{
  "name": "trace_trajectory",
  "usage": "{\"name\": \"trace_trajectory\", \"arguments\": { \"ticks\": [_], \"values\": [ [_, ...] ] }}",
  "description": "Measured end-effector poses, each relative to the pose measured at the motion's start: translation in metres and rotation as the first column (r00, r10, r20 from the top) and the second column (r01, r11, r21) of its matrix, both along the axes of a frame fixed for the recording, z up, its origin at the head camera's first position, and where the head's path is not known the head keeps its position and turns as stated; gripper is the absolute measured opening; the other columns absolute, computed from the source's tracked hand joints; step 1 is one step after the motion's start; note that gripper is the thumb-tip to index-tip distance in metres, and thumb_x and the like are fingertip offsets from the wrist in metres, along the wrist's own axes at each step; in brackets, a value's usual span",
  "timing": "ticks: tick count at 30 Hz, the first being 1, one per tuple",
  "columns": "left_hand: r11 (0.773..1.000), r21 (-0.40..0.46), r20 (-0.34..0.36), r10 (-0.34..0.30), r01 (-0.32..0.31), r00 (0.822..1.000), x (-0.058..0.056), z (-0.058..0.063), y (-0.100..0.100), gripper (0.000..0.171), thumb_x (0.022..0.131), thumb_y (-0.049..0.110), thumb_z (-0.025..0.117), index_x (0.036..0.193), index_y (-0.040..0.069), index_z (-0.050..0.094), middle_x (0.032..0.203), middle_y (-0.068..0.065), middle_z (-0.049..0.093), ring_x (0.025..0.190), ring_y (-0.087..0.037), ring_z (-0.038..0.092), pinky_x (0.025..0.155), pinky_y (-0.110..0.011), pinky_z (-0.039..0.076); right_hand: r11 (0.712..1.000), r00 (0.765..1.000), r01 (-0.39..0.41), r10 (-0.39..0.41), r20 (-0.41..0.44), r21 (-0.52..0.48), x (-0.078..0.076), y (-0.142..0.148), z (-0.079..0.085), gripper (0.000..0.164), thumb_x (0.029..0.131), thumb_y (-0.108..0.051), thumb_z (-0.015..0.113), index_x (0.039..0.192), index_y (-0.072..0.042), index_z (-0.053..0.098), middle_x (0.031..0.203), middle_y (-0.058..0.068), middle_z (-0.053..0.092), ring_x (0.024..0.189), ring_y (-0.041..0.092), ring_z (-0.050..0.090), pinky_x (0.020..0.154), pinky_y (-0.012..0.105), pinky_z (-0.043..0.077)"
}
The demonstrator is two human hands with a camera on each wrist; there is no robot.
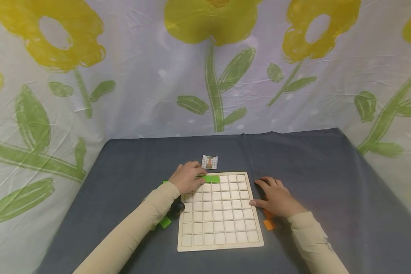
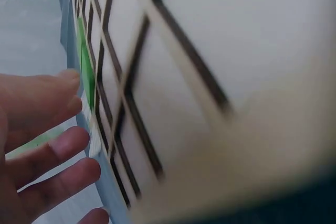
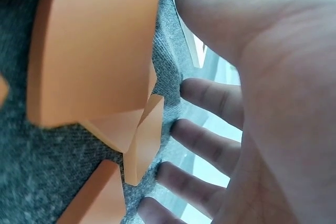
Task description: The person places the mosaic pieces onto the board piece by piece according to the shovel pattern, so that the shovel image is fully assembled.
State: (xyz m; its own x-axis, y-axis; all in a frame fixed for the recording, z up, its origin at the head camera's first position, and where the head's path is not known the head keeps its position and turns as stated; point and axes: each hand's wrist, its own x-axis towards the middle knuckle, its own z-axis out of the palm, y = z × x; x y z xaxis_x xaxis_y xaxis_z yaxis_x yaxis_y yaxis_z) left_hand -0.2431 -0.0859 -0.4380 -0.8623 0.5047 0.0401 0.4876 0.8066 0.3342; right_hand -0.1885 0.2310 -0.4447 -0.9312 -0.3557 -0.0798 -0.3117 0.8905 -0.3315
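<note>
A pale wooden grid board (image 1: 218,227) lies flat on the dark cloth. Green tiles (image 1: 215,179) sit side by side in its far row. My left hand (image 1: 189,178) reaches over the board's far left corner, fingertips right at those green tiles; in the left wrist view the thumb and forefinger come close to the green strip (image 2: 85,69), and no piece shows between them. On the other side, my right hand (image 1: 277,198) rests with fingers spread and thumb at the board's right edge. Beneath and beside it lie several loose orange tiles (image 3: 100,45), not gripped.
A small printed card (image 1: 209,162) with a grid picture lies just beyond the board. More green tiles (image 1: 164,222) lie left of the board, partly hidden by the left forearm. A flower-patterned curtain (image 1: 140,76) stands behind the dark cloth (image 1: 308,163).
</note>
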Motion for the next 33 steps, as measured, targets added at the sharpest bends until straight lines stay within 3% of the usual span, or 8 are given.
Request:
{"name": "trace_trajectory", "arguments": {
  "ticks": [11, 17, 23, 26, 33],
  "values": [
    [0.993, 0.078, -0.006, 0.087, -0.087, 0.996, 0.009, 0.001, -0.056, 0.030, 0.090, 0.027, 0.068, 0.117, 0.013, 0.068, 0.111, -0.008, 0.059, 0.103, -0.028, 0.056, 0.092, -0.051, 0.043, 1.000, 1.000, -0.002, 0.002, -0.001, 0.002, 0.001, 0.003, 0.000, 0.075, 0.085, -0.055, 0.064, 0.140, -0.006, 0.047, 0.141, 0.020, 0.041, 0.126, 0.047, 0.037, 0.096, 0.064, 0.036],
    [0.995, 0.048, 0.006, 0.088, -0.088, 0.996, 0.014, -0.003, -0.082, 0.034, 0.088, 0.026, 0.070, 0.119, 0.011, 0.067, 0.111, -0.009, 0.059, 0.100, -0.028, 0.058, 0.083, -0.045, 0.048, 1.000, 1.000, -0.001, 0.001, 0.003, 0.004, 0.000, 0.002, -0.002, 0.076, 0.085, -0.056, 0.064, 0.140, -0.006, 0.047, 0.141, 0.020, 0.041, 0.126, 0.047, 0.037, 0.096, 0.064, 0.036],
    [0.996, -0.023, 0.019, 0.082, -0.081, 0.996, 0.015, -0.002, -0.096, 0.041, 0.085, 0.028, 0.074, 0.122, 0.012, 0.065, 0.109, -0.008, 0.059, 0.097, -0.026, 0.058, 0.085, -0.048, 0.045, 1.000, 1.000, 0.001, -0.001, 0.004, 0.009, -0.001, 0.002, -0.001, 0.075, 0.085, -0.056, 0.063, 0.140, -0.007, 0.047, 0.141, 0.021, 0.040, 0.126, 0.047, 0.037, 0.096, 0.065, 0.036],
    [0.996, -0.064, 0.017, 0.068, -0.067, 0.998, 0.017, -0.001, -0.099, 0.043, 0.083, 0.027, 0.076, 0.122, 0.011, 0.066, 0.106, -0.007, 0.059, 0.089, -0.021, 0.057, 0.079, -0.044, 0.044, 1.000, 1.000, 0.001, -0.001, 0.008, 0.012, -0.001, 0.001, -0.001, 0.076, 0.086, -0.056, 0.062, 0.140, -0.007, 0.047, 0.141, 0.021, 0.040, 0.126, 0.047, 0.037, 0.095, 0.065, 0.036],
    [0.999, -0.031, 0.016, 0.045, -0.044, 0.999, 0.020, -0.004, -0.103, 0.039, 0.081, 0.018, 0.077, 0.117, 0.007, 0.068, 0.103, -0.006, 0.060, 0.082, -0.018, 0.054, 0.072, -0.034, 0.045, 1.000, 1.000, -0.003, 0.003, 0.005, 0.003, -0.001, 0.001, -0.001, 0.076, 0.086, -0.056, 0.062, 0.141, -0.006, 0.046, 0.141, 0.020, 0.040, 0.126, 0.047, 0.037, 0.096, 0.064, 0.036]
  ]
}}
